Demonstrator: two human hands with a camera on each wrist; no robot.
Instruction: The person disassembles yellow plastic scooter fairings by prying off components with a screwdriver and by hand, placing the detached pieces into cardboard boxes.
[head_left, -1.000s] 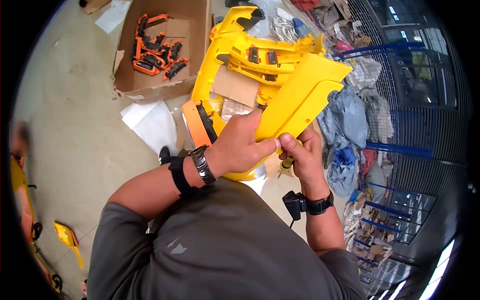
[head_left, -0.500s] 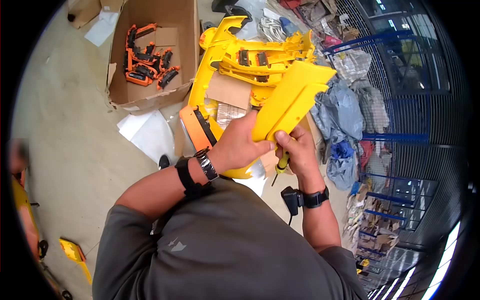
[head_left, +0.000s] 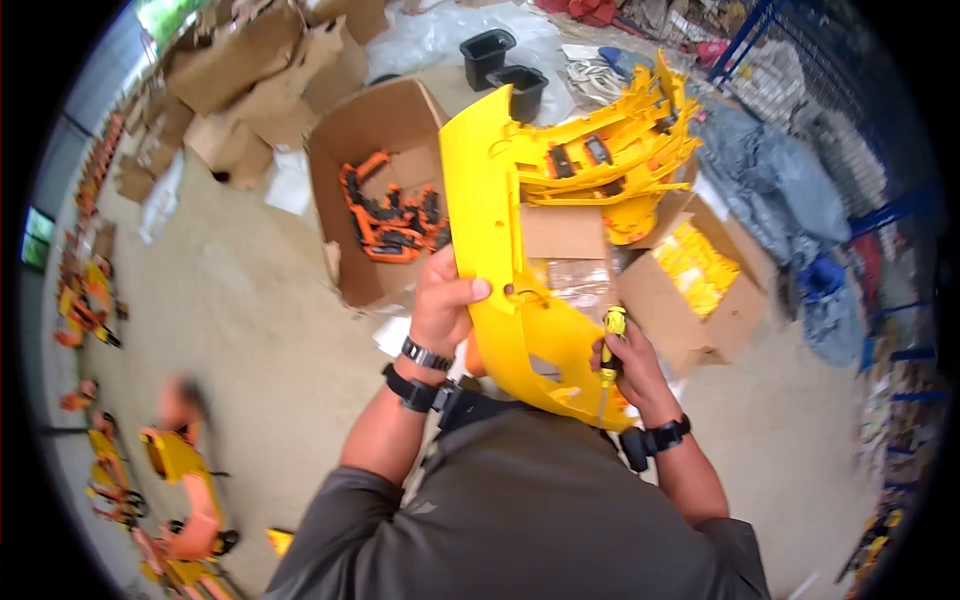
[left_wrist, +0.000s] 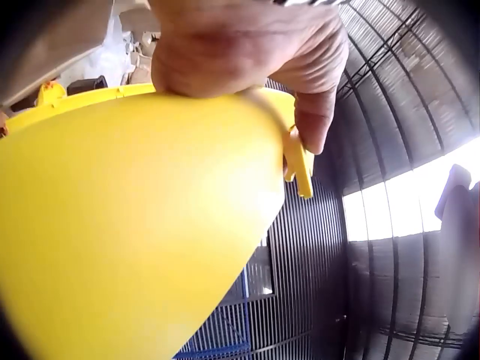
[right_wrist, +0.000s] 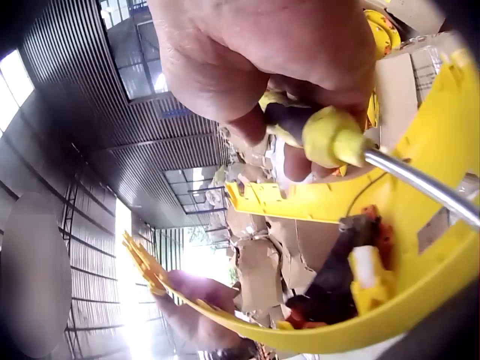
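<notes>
A large curved yellow plastic panel (head_left: 482, 190) stands on end in front of the person's body. The left hand (head_left: 442, 305) grips its left edge, thumb lying on the face near a small hole. In the left wrist view, the panel's smooth outer side (left_wrist: 142, 217) fills much of the picture below the fingers. A yellow-and-black screwdriver (head_left: 613, 330) is held in the right hand (head_left: 642, 378), its shaft pointing down over the panel's lower end. The right wrist view shows the metal shaft (right_wrist: 420, 186) and, within the panel's curve, a black-and-orange part (right_wrist: 341, 270).
An open cardboard box (head_left: 328, 240) holding orange-and-black parts stands left of the panel. Behind are more yellow mouldings (head_left: 600, 150) and black bins (head_left: 487, 58). A box of yellow pieces (head_left: 740, 265) stands right, near grey plastic bags (head_left: 780, 190). Another person (head_left: 180, 400) is at the left.
The panel has turned from slanting right to upright, its hollow side now facing right. The left hand has moved leftward with it. The right hand has left the other hand's side, screwdriver handle now up.
</notes>
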